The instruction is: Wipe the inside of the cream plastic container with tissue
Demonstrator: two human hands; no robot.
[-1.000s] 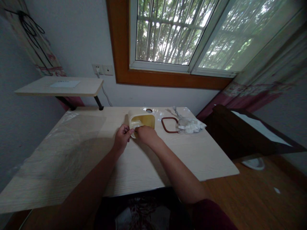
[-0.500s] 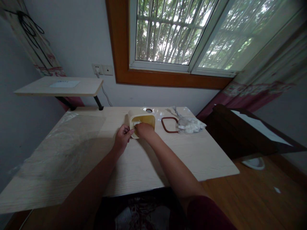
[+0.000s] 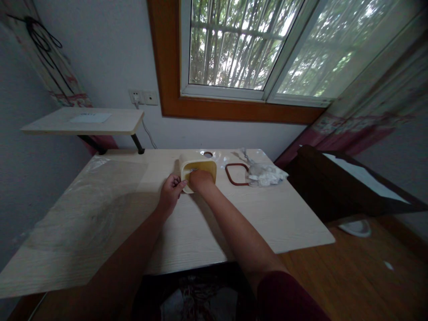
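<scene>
A cream plastic box (image 3: 184, 161) with a yellowish inside lies tipped on the table, its opening turned toward me. At the lower left corner of that opening, my left hand (image 3: 171, 187) pinches the rim between thumb and curled fingers. My right hand (image 3: 200, 179) reaches into the opening with its fingers curled. Whatever they hold is hidden, though a small whitish bit shows beside them inside the box. To the right lie a reddish-brown rounded square ring (image 3: 236, 184) and a clear plastic bag (image 3: 267, 174) with white pieces in it, touching each other.
The pale wooden table (image 3: 254, 223) has a round hole (image 3: 207, 154) near its back edge. A clear plastic sheet (image 3: 100, 196) covers its left part. A raised shelf (image 3: 83, 121) stands at the back left, and a dark piece of furniture (image 3: 334, 191) is beyond the right edge.
My right hand has shifted slightly up and deeper into the box, and its fingertips are now more hidden. My left hand and the box stay in place.
</scene>
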